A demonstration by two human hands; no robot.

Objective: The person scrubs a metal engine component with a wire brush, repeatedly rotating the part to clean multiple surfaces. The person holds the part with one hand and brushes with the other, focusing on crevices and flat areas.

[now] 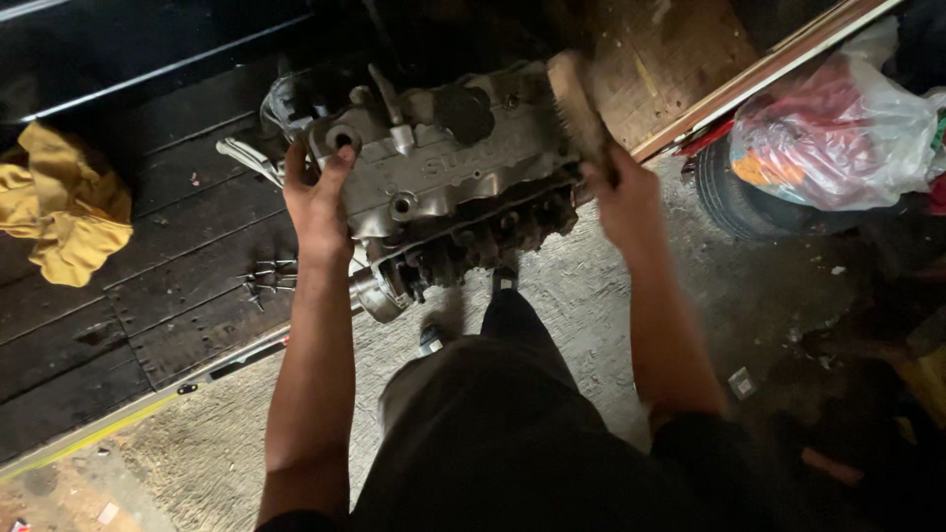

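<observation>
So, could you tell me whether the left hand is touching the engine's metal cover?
Touching. The head view shows the left hand pressed flat on the left end of the metal cover, thumb beside a round opening.

Dull cast-metal engine head (453,167), wooden-backed brush (576,103)
</observation>
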